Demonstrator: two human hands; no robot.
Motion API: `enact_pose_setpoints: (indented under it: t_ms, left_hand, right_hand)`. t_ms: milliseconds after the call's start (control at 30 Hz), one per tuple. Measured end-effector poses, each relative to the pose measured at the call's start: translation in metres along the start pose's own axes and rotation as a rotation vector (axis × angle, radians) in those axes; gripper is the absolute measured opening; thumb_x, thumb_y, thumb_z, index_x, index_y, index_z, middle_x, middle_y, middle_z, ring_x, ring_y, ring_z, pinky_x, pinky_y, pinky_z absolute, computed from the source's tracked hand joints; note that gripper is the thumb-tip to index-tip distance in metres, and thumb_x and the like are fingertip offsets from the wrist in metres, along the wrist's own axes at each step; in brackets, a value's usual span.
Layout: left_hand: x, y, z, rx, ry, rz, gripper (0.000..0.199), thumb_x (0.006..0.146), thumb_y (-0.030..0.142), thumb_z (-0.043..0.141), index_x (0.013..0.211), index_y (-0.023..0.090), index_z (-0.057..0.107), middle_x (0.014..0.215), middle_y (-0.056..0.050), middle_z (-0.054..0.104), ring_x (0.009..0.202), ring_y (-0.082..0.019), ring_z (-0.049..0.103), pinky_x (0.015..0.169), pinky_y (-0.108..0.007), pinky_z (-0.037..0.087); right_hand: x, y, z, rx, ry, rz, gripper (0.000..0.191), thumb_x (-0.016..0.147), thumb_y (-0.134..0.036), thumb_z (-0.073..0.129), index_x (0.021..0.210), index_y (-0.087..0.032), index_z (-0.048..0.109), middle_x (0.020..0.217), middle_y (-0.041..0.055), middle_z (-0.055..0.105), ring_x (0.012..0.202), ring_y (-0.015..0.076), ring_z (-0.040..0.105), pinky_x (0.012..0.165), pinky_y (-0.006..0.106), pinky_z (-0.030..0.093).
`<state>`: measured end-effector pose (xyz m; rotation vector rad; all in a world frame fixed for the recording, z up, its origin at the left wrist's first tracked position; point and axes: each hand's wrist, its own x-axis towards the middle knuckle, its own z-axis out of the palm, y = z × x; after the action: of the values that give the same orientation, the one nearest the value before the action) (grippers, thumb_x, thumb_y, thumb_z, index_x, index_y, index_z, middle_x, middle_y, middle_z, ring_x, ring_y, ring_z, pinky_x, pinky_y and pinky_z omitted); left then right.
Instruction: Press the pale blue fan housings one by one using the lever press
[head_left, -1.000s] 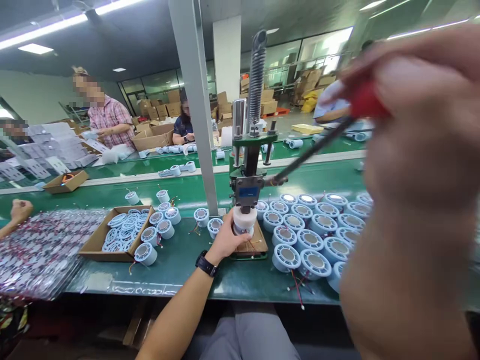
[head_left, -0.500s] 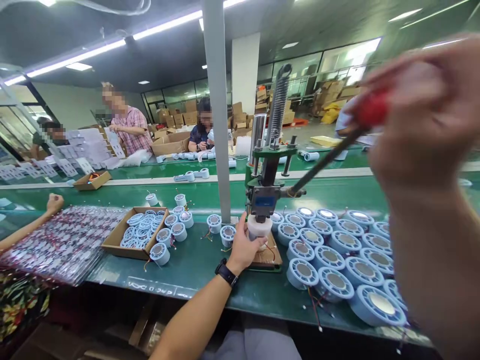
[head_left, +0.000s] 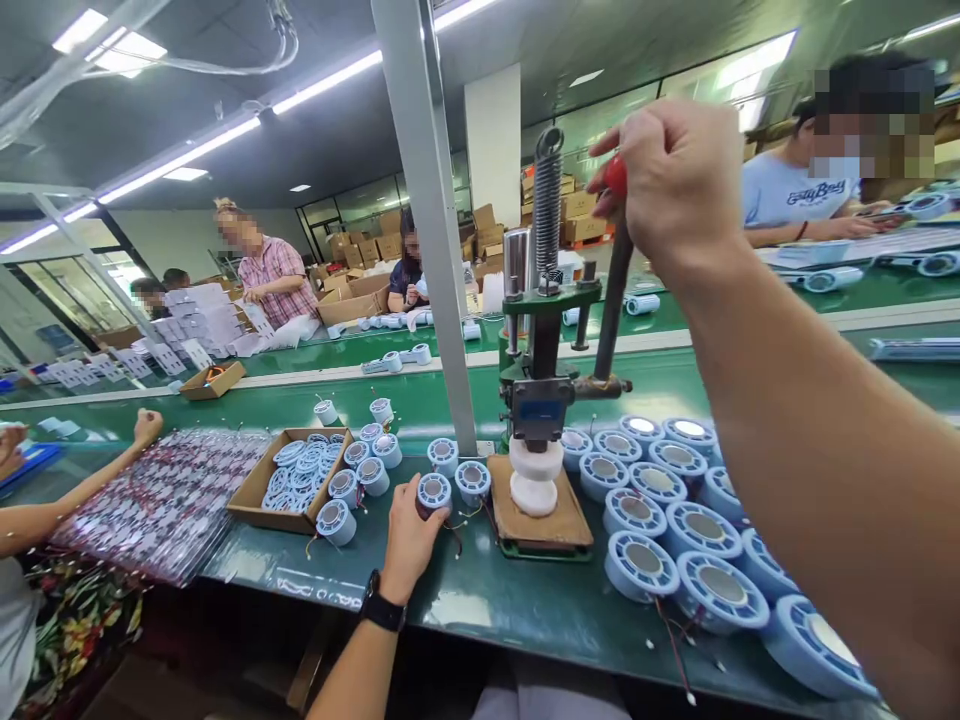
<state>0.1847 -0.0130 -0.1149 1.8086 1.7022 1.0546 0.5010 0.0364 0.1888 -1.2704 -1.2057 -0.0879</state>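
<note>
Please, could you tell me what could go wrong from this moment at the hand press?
Pinching: the right hand grips the red knob of the lever, while the left hand holds a round blue unit beside the press; a hand between the white blocks could be squeezed.
Snagging: loose wires trail from the front units toward the table edge and might catch if units are moved.

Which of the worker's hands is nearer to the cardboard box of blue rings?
Left. The left hand is right of the box, around a blue round part; the right hand is farther right and higher, on the red knob.
</note>
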Motion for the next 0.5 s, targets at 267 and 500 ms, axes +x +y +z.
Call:
enact_pose_setpoints:
  t_ms: [267, 500]
  left_hand:
    - [0.071, 0.000, -0.068, 0.419, -0.004, 0.201, 0.037, 0.095, 0.016, 0.040, 0.127, 0.014, 0.059, 0.124, -0.013, 0.065, 0.108, -0.021, 0.064, 0.100, -0.039, 0.050]
    - [0.227, 0.015, -0.066, 0.746, -0.244, 0.162, 0.032, 0.093, 0.025, 0.060, 0.124, 0.014, 0.059, 0.122, -0.012, 0.064, 0.111, -0.023, 0.062, 0.099, -0.045, 0.050]
  right_hand:
    - [-0.258, 0.011, 0.058, 0.032, -0.386, -0.479, 0.031, 0.091, -0.015, 0.053, 0.120, -0.021, 0.063, 0.117, 0.0090, 0.064, 0.110, 0.0229, 0.060, 0.093, 0.042, 0.052]
    - [-0.318, 0.071, 0.168, -0.356, -0.929, -0.288, 0.044, 0.093, -0.041, 0.060, 0.135, -0.028, 0.057, 0.153, 0.0157, 0.034, 0.144, 0.0398, 0.027, 0.111, 0.070, 0.020]
